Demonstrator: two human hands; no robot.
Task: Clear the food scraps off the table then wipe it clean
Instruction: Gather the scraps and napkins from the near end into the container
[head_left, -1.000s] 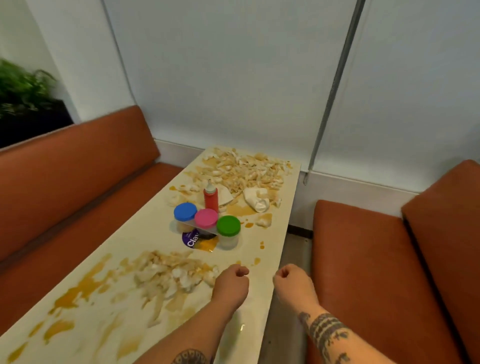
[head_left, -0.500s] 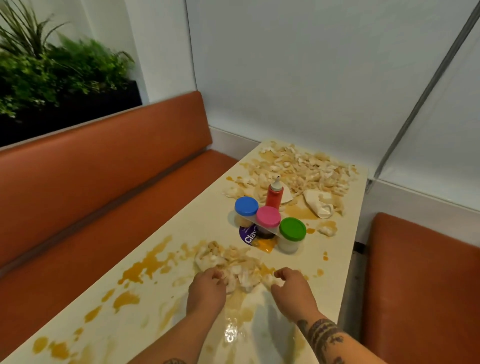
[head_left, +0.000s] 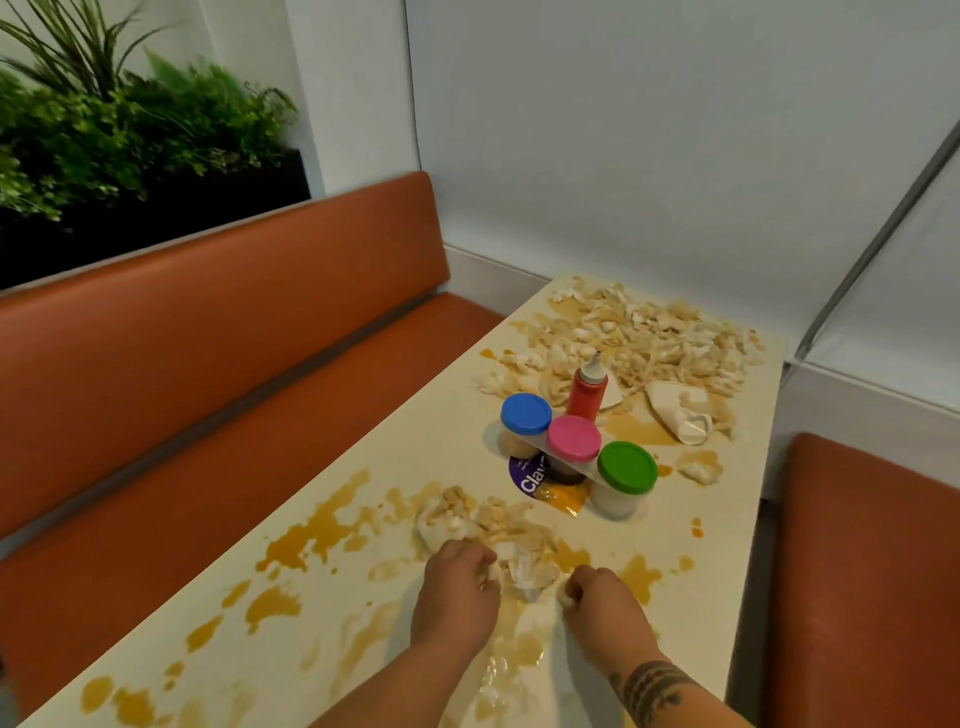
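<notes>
A cream table (head_left: 447, 447) is smeared with orange-yellow sauce. A small heap of pale food scraps (head_left: 498, 530) lies near the middle. My left hand (head_left: 457, 587) curls round the heap's left side and my right hand (head_left: 602, 597) curls round scraps at its right side. A much larger spread of scraps (head_left: 649, 338) covers the far end, with a crumpled white paper piece (head_left: 675, 410) beside it.
Three jars with blue (head_left: 525, 413), pink (head_left: 573, 438) and green (head_left: 627, 466) lids and a red squeeze bottle (head_left: 587, 392) stand mid-table over a purple sticker (head_left: 530, 475). Orange benches (head_left: 208, 338) flank both sides. A planter (head_left: 130, 145) sits behind the left bench.
Both hands moved from the table's near right edge onto the near scrap heap and bunched it together. The view swung left and downward.
</notes>
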